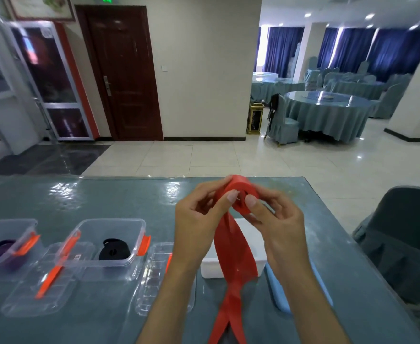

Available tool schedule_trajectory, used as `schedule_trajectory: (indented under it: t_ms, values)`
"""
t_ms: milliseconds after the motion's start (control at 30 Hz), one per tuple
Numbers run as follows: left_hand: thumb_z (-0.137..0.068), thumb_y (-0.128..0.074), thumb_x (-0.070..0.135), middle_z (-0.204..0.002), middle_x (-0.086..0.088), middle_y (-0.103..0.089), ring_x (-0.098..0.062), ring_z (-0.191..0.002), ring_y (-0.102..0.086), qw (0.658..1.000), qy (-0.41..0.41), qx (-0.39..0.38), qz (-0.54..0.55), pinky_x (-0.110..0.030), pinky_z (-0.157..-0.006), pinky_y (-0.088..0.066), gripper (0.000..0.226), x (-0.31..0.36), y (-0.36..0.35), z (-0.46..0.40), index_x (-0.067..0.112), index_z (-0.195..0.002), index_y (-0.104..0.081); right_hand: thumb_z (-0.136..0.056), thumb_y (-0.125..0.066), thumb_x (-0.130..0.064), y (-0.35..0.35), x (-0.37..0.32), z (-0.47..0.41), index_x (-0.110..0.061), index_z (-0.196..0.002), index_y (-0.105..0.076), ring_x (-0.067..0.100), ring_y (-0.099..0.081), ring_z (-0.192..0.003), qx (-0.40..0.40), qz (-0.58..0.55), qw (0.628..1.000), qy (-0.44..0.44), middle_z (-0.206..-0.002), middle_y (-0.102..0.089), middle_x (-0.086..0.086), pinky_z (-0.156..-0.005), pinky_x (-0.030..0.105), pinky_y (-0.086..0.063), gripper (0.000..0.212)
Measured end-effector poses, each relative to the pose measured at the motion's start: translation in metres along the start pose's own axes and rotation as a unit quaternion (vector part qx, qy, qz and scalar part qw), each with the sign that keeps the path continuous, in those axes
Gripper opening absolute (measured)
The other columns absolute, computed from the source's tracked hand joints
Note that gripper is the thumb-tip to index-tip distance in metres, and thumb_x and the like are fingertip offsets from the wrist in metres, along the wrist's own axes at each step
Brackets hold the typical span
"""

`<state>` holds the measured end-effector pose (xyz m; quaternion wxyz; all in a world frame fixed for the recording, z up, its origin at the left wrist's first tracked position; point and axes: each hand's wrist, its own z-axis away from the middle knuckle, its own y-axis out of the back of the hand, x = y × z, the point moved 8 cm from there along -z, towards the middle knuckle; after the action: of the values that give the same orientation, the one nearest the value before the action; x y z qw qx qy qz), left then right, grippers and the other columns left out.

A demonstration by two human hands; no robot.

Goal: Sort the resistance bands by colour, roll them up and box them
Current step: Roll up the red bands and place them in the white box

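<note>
We held the red band up over the table with both hands, our left hand and right hand each pinching the partly rolled coil at its top while the loose tail hung down toward us. Behind the tail sat a white box. To the left, a clear box held a rolled black band, and another clear box held a purple band.

Brown door shut – round draped tables, blue curtains beyond.
</note>
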<state>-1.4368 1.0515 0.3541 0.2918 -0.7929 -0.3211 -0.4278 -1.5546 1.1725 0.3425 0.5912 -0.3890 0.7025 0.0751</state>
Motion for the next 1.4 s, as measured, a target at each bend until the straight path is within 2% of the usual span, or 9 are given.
schedule_trajectory:
  t_ms: [200, 300, 433, 567, 700, 967, 1100, 1267, 1400]
  values:
    - [-0.089, -0.077, 0.016, -0.113, -0.002, -0.078, -0.019, -0.109, -0.073, 0.998, -0.011, 0.065, 0.0, -0.031, -0.093, -0.059, 0.021, -0.005, 0.009, 0.01, 0.012, -0.109, -0.077, -0.069, -0.086, -0.018, -0.007, -0.006, -0.002, -0.012, -0.102, -0.072, 0.026, -0.078, -0.09, 0.004, 0.056, 0.998, 0.016, -0.096, -0.078, 0.006, -0.078, 0.044, -0.065, 0.036]
    - [-0.088, -0.077, 0.02, -0.113, -0.004, -0.076, -0.025, -0.104, -0.072, 0.999, 0.006, 0.027, -0.022, -0.039, -0.092, -0.06, 0.028, -0.01, 0.011, 0.01, 0.02, -0.117, -0.079, -0.072, -0.084, -0.015, -0.006, -0.004, 0.0, -0.006, -0.104, -0.071, 0.027, -0.078, -0.094, 0.004, 0.039, 0.999, 0.014, -0.1, -0.079, 0.006, -0.082, 0.046, -0.064, 0.035]
    - [-0.091, -0.076, 0.014, -0.109, 0.0, -0.078, -0.017, -0.106, -0.074, 0.999, -0.014, 0.02, -0.038, -0.024, -0.088, -0.057, 0.025, 0.0, 0.007, 0.008, 0.016, -0.116, -0.076, -0.07, -0.085, -0.015, -0.006, 0.002, 0.001, 0.003, -0.086, -0.055, 0.032, -0.077, -0.092, -0.006, 0.049, 0.999, -0.004, -0.093, -0.078, 0.01, -0.089, 0.058, -0.06, 0.038]
    - [-0.089, -0.078, 0.01, -0.105, -0.003, -0.079, -0.017, -0.101, -0.076, 0.999, -0.006, 0.026, -0.032, -0.027, -0.087, -0.059, 0.025, 0.0, 0.005, 0.009, 0.008, -0.114, -0.075, -0.073, -0.086, -0.015, -0.004, -0.012, -0.002, -0.016, -0.101, -0.07, 0.023, -0.077, -0.094, 0.002, 0.068, 0.997, 0.031, -0.097, -0.079, 0.003, -0.075, 0.043, -0.065, 0.032]
    - [-0.086, -0.08, 0.016, -0.108, 0.001, -0.08, -0.019, -0.106, -0.075, 0.998, 0.028, -0.039, -0.045, -0.036, -0.097, -0.06, 0.035, -0.007, 0.004, 0.007, 0.018, -0.12, -0.076, -0.075, -0.084, -0.012, 0.003, -0.001, -0.001, -0.006, -0.1, -0.067, 0.029, -0.076, -0.101, 0.011, 0.046, 0.999, 0.013, -0.104, -0.077, 0.009, -0.088, 0.057, -0.061, 0.03]
    - [-0.078, -0.082, 0.017, -0.1, -0.005, -0.08, -0.019, -0.097, -0.077, 0.997, 0.041, 0.065, 0.031, -0.026, -0.086, -0.06, 0.03, -0.007, 0.006, 0.02, 0.013, -0.107, -0.078, -0.07, -0.085, -0.016, 0.002, -0.011, -0.006, -0.018, -0.108, -0.071, 0.025, -0.076, -0.1, -0.023, 0.046, 0.998, 0.024, -0.103, -0.077, 0.008, -0.072, 0.037, -0.064, 0.041]
    - [-0.077, -0.082, 0.018, -0.101, -0.002, -0.081, -0.015, -0.096, -0.077, 0.998, 0.054, 0.033, 0.018, -0.021, -0.082, -0.058, 0.032, -0.006, 0.009, 0.013, 0.015, -0.109, -0.079, -0.068, -0.084, -0.019, 0.001, 0.005, -0.002, -0.002, -0.096, -0.063, 0.034, -0.074, -0.104, -0.015, 0.0, 1.0, -0.014, -0.103, -0.077, 0.009, -0.083, 0.054, -0.063, 0.039]
    - [-0.073, -0.086, 0.022, -0.098, -0.004, -0.081, -0.018, -0.094, -0.077, 0.999, 0.049, 0.018, 0.001, -0.022, -0.079, -0.059, 0.034, 0.008, 0.008, 0.003, 0.012, -0.104, -0.077, -0.073, -0.082, -0.021, 0.0, -0.017, -0.011, -0.014, -0.096, -0.07, 0.023, -0.077, -0.089, 0.001, 0.057, 0.998, 0.03, -0.094, -0.078, 0.003, -0.068, 0.036, -0.064, 0.028]
    - [-0.078, -0.082, 0.02, -0.105, -0.003, -0.08, -0.018, -0.103, -0.076, 0.997, 0.054, -0.048, -0.003, -0.023, -0.086, -0.059, 0.037, 0.019, 0.005, -0.011, 0.011, -0.114, -0.076, -0.077, -0.08, -0.028, -0.006, -0.03, -0.017, -0.022, -0.102, -0.074, 0.024, -0.076, -0.099, 0.012, 0.045, 0.997, 0.065, -0.102, -0.078, 0.005, -0.075, 0.043, -0.065, 0.027]
